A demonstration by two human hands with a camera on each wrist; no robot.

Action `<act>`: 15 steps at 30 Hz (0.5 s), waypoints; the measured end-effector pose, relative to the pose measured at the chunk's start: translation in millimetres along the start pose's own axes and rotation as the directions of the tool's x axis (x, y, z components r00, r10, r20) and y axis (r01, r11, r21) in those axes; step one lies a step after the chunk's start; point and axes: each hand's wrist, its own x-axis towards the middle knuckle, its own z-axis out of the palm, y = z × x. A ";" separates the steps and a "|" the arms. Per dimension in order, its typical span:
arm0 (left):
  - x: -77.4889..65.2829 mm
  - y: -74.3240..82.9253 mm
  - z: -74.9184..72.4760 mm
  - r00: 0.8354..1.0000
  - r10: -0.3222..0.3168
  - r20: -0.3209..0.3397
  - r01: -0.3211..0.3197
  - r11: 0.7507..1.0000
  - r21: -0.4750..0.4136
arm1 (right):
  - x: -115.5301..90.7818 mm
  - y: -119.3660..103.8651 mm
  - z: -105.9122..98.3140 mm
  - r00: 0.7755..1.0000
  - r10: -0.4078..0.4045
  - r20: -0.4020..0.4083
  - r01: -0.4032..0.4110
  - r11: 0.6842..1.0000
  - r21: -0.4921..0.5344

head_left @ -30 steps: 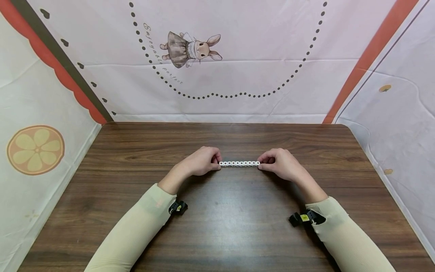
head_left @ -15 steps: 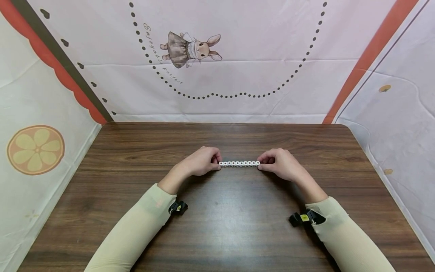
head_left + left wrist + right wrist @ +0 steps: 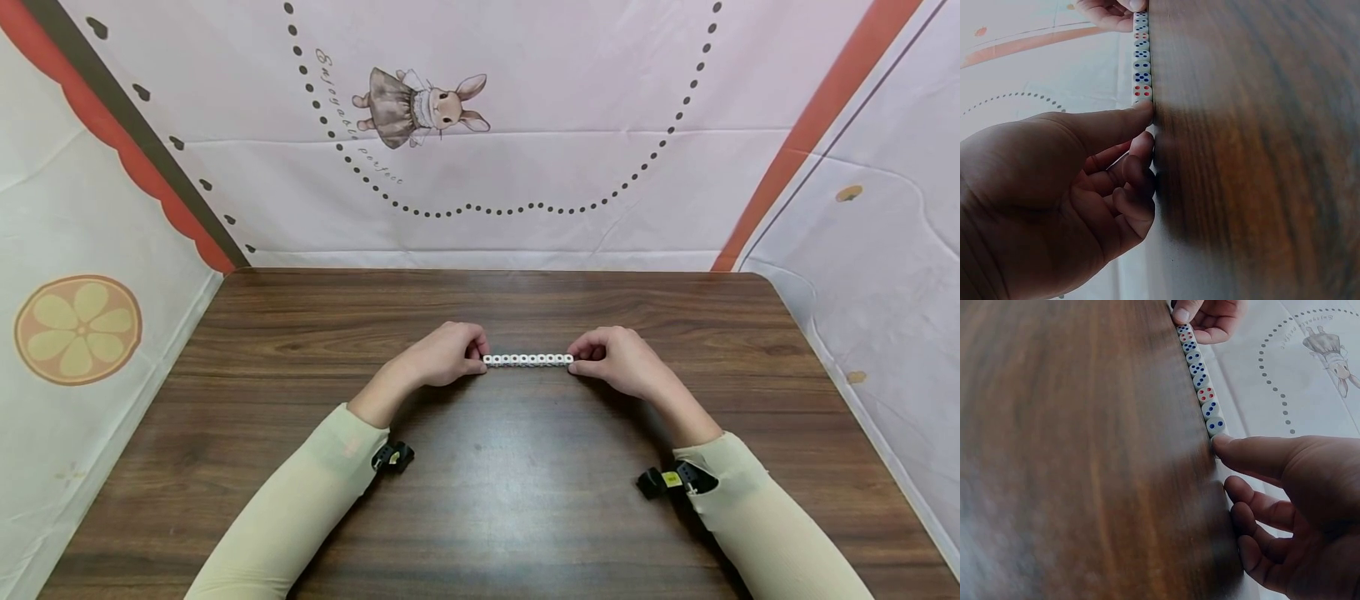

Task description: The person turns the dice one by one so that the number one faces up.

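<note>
A straight row of small white dice (image 3: 528,360) runs left to right on the table, dice touching side by side. Blue and red pips show on the row's near faces in the left wrist view (image 3: 1142,65) and right wrist view. My left hand (image 3: 446,354) pinches the left end with thumb and forefinger, its thumb covering much of the end die. At the opposite end my right hand (image 3: 622,358) pinches the row likewise, the thumb (image 3: 1254,453) in front. The other fingers of both hands curl loosely near the tabletop.
The brown wood-grain table (image 3: 495,500) reaches back to a printed cloth (image 3: 570,167) with a rabbit figure. Cloth walls also stand at left and right. A black wrist camera (image 3: 393,457) sits by the left cuff and another camera (image 3: 663,482) by the right.
</note>
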 end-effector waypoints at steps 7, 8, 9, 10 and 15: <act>-0.1 -2.1 0.4 1.000 -0.004 0.003 0.004 1.000 -0.015 | 1.2 -2.2 0.0 1.000 0.018 0.013 -0.018 1.000 -0.004; -0.1 -2.6 0.7 1.000 -0.005 0.003 0.005 1.000 -0.020 | 1.3 -2.3 -0.1 1.000 0.018 0.015 -0.018 1.000 -0.002; -0.1 -3.3 1.0 1.000 -0.005 0.001 0.005 1.000 -0.023 | 1.3 -2.6 -0.2 1.000 0.018 0.017 -0.018 1.000 0.001; -0.2 -3.6 1.1 1.000 -0.007 0.000 0.007 1.000 -0.029 | 1.6 -2.2 -0.1 1.000 0.018 0.018 -0.018 1.000 0.003; -1.4 -3.6 0.3 1.000 -0.013 -0.010 0.012 0.999 -0.046 | 1.8 -0.8 -1.3 1.000 0.013 0.019 -0.013 1.000 0.006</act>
